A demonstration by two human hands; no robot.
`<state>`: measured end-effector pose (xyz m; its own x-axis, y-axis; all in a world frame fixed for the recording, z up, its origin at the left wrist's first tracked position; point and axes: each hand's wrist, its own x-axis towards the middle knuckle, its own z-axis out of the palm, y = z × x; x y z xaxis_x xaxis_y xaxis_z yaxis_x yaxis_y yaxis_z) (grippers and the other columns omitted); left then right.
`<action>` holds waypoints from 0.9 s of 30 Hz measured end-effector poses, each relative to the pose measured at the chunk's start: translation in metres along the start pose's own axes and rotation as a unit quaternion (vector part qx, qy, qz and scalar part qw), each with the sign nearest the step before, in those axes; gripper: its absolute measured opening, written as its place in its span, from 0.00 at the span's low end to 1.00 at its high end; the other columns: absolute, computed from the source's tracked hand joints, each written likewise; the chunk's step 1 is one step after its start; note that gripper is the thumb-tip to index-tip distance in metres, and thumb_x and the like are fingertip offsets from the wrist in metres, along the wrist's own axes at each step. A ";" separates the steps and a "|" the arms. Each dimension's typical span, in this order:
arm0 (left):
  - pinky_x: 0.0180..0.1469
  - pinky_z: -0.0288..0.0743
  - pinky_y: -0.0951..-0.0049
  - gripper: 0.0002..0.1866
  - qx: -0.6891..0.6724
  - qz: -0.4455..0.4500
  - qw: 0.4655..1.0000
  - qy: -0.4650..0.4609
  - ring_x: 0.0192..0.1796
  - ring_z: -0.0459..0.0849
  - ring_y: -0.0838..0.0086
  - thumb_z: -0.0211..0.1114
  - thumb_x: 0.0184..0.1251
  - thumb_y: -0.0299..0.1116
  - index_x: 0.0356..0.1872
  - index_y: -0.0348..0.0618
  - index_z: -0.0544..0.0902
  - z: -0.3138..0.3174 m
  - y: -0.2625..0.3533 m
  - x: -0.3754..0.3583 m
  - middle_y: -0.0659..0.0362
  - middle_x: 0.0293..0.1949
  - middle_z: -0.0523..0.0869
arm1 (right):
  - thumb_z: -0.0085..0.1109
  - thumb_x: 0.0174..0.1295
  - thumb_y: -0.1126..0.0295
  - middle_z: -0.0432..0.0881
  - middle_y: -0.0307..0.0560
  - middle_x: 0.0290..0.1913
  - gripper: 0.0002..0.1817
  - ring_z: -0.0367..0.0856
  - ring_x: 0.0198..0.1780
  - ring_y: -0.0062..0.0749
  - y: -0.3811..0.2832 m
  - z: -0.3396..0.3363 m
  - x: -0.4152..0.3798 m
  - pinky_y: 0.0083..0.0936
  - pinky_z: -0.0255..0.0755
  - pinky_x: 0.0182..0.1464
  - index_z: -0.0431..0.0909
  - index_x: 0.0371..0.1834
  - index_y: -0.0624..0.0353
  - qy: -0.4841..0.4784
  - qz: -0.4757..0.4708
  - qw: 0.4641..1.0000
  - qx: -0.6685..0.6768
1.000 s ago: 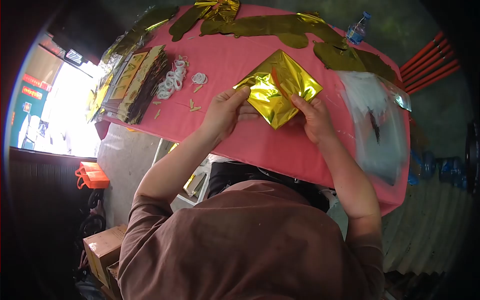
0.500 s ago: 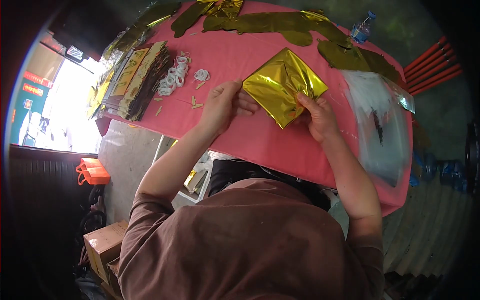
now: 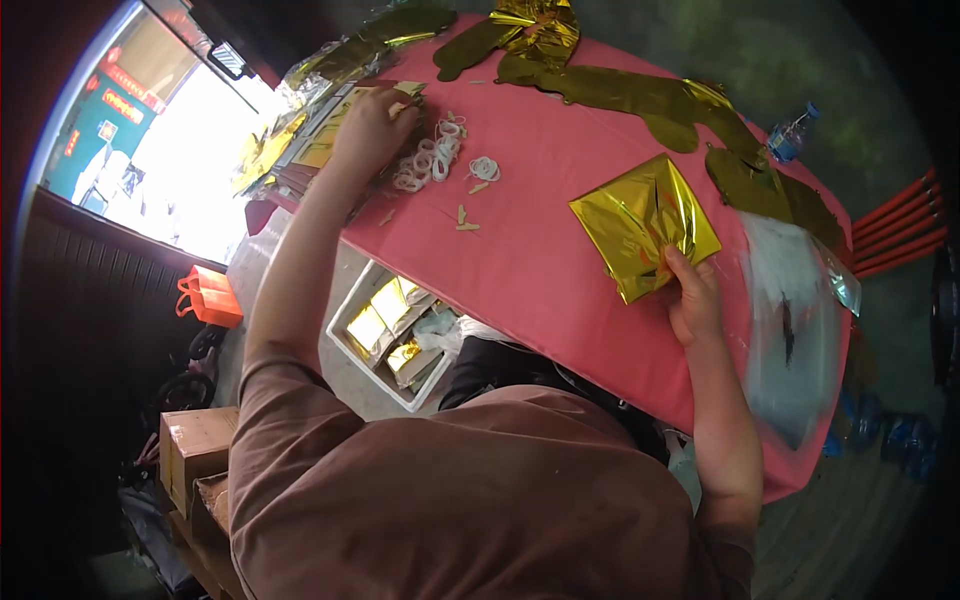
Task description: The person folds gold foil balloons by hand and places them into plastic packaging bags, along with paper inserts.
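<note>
My right hand (image 3: 694,295) grips a folded square of shiny gold foil (image 3: 640,225) by its lower right edge, thumb on top and the other fingers mostly underneath. The foil is creased near the thumb. On the far left of the table, my left hand (image 3: 378,125) is at a row of upright, packed flat cards (image 3: 320,140) with yellow and brown faces. Its fingers are bent at the top of the row; whatever is between them cannot be made out. White string loops (image 3: 432,160) lie just right of that hand, beside a small white coil (image 3: 484,168).
Flat gold foil balloons (image 3: 600,95) lie along the back of the pink-covered table (image 3: 540,240). Clear plastic bags (image 3: 790,330) are at the right, a water bottle (image 3: 793,132) at the far right edge. Below stands a white crate (image 3: 345,335) holding gold packets.
My left hand has left the foil and moved left to the row of cards. My right hand keeps hold of the foil. The view has turned, showing more of the crate.
</note>
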<state>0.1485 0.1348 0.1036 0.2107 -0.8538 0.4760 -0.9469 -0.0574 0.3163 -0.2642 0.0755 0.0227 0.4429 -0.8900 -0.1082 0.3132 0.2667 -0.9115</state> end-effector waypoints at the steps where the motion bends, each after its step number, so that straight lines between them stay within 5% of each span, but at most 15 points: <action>1: 0.53 0.71 0.62 0.18 0.067 0.010 0.998 -0.010 0.50 0.77 0.57 0.63 0.57 0.43 0.44 0.42 0.82 0.005 -0.028 0.013 0.52 0.45 0.82 | 0.56 0.63 0.68 0.80 0.35 0.41 0.11 0.77 0.43 0.20 -0.003 0.004 -0.002 0.21 0.72 0.47 0.76 0.47 0.57 0.005 -0.002 1.000 0.004; 8: 0.64 0.62 0.59 0.32 0.150 0.032 0.987 -0.056 0.64 0.67 0.57 0.59 0.57 0.57 0.57 0.47 0.74 0.052 -0.101 0.057 0.52 0.60 0.73 | 0.58 0.62 0.69 0.81 0.37 0.41 0.11 0.77 0.42 0.18 -0.006 0.007 -0.005 0.17 0.67 0.48 0.78 0.45 0.61 0.017 -0.006 1.000 0.005; 27: 0.55 0.72 0.66 0.33 -0.071 -0.081 0.994 -0.019 0.53 0.79 0.60 0.69 0.48 0.53 0.54 0.43 0.77 0.046 -0.091 0.062 0.48 0.52 0.78 | 0.58 0.62 0.69 0.81 0.35 0.41 0.09 0.76 0.41 0.17 -0.008 0.008 -0.004 0.17 0.67 0.47 0.78 0.44 0.57 0.005 0.002 1.000 -0.025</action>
<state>0.2363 0.0631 0.0666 0.3452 -0.8585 0.3792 -0.8568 -0.1234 0.5006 -0.2617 0.0802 0.0337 0.4360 -0.8925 -0.1159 0.2693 0.2523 -0.9294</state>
